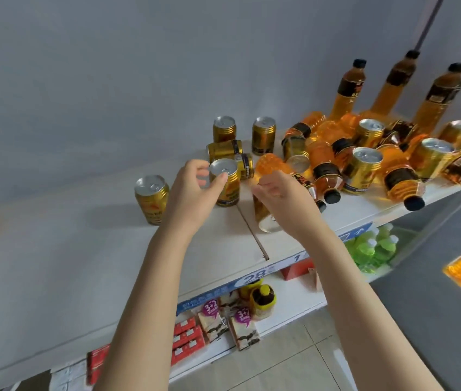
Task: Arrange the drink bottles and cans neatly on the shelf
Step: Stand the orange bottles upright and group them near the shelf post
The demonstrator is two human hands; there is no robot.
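On the shelf (pixel 54 249), a gold can (pixel 151 199) stands upright at the left. Just right of it, the left hand (pixel 192 190) has its fingers (pixel 219 179) clamped on the rim of a second upright can (pixel 225 183): stiff, smooth metal, probably fairly heavy if full, best gripped around the wall. The right hand (pixel 283 198) hovers over an orange bottle (pixel 266 213), fingers loosely curled, apparently not gripping. Further right, a heap of bottles and cans (pixel 364 162) lies tumbled; the plastic looks slippery, so take each by the body.
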